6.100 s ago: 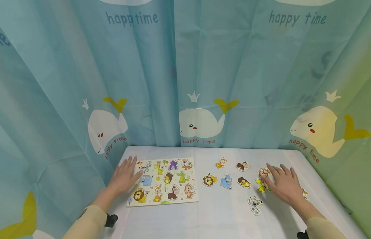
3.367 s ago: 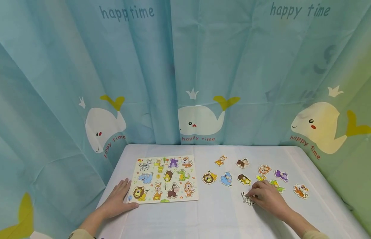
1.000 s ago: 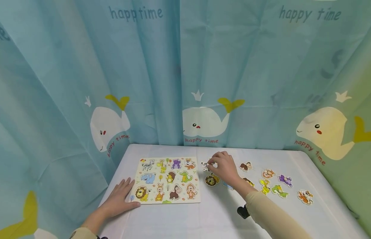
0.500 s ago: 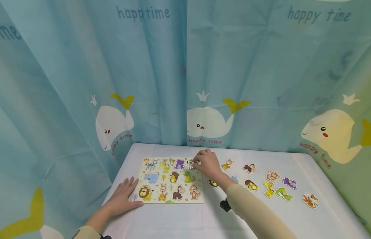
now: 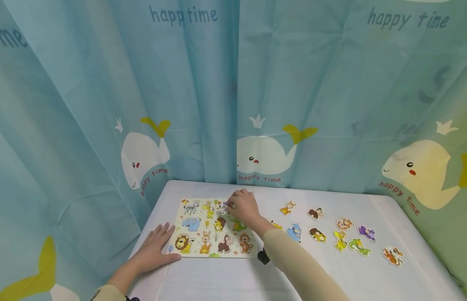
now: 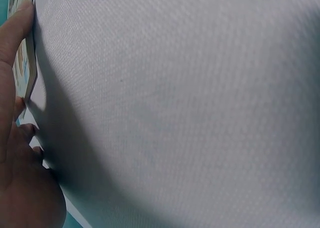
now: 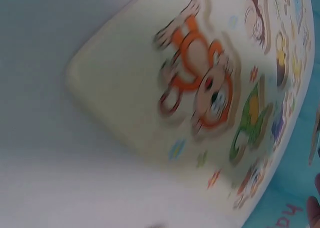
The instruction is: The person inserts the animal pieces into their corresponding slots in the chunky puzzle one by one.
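My right hand [image 5: 245,207] pinches a zebra puzzle piece [image 5: 223,209] over the top row of the animal puzzle board [image 5: 233,254], covering part of the purple hippo picture. At the right edge of the right wrist view, fingertips [image 7: 314,210] show beside a thin piece seen edge-on. A matching zebra picture [image 5: 191,207] is at the board's far left corner. My left hand [image 5: 156,246] lies spread at the board's near left corner, its thumb [image 6: 15,32] along the near edge.
Loose animal pieces lie to the board's right: a kangaroo [image 5: 287,207], gorilla [image 5: 316,213], elephant [image 5: 294,232], hedgehog [image 5: 317,235], giraffe [image 5: 340,241], crocodile [image 5: 359,247], hippo [image 5: 366,233], tiger [image 5: 393,256] and others. A whale-print curtain [image 5: 203,104] hangs behind the table.
My right hand has picked up the zebra piece from the table's right side and carried it left over the board. Earlier, my left hand came down to the board's near left corner.
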`<state>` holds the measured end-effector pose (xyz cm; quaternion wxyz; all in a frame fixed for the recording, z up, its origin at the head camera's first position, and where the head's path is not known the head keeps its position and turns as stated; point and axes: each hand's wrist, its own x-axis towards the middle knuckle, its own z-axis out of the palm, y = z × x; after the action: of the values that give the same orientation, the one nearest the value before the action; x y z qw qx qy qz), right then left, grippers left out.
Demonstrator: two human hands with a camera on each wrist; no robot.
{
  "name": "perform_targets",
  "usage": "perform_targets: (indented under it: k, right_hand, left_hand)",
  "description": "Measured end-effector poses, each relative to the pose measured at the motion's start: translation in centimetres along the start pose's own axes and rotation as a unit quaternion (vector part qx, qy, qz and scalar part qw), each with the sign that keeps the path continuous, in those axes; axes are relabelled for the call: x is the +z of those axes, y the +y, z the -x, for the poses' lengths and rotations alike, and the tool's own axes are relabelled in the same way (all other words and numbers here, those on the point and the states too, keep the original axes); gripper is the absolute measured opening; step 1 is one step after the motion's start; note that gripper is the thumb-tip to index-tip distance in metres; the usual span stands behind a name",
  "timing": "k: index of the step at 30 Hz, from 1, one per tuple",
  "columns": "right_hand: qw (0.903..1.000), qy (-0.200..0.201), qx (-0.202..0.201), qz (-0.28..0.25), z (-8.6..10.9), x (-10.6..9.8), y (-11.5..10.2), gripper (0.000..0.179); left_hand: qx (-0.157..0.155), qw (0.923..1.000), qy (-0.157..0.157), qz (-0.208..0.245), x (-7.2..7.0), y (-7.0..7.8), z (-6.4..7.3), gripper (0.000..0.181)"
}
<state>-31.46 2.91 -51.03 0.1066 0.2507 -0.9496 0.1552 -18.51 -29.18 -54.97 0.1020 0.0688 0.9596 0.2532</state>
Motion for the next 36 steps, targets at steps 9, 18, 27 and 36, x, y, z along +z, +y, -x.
perform_targets:
  k: [9,18,27,36]
  right_hand:
    - [0.9994,0.014,-0.03,0.008,-1.3,2.3,-2.8,0.008]
    - [0.9986,0.021,-0.033,0.035,-2.6,4.4,-5.2,0.009]
    - [0.9994,-0.019,0.0,0.027,-4.1,5.8,-6.8,0.01]
    - [0.9983,-0.041,0.017,0.037,-5.8,7.0,-8.0,0.011]
  left_hand:
    - [-0.005,0.9999,-0.006,0.014,-0.2,0.1,0.2,0.111]
    - [-0.009,0.9998,-0.009,0.013,-0.2,-0.1,0.3,0.109]
    - [-0.003,0.9998,-0.001,0.022,0.1,-0.3,0.2,0.109]
    - [-0.003,0.9996,-0.009,0.026,-0.2,0.1,0.0,0.108]
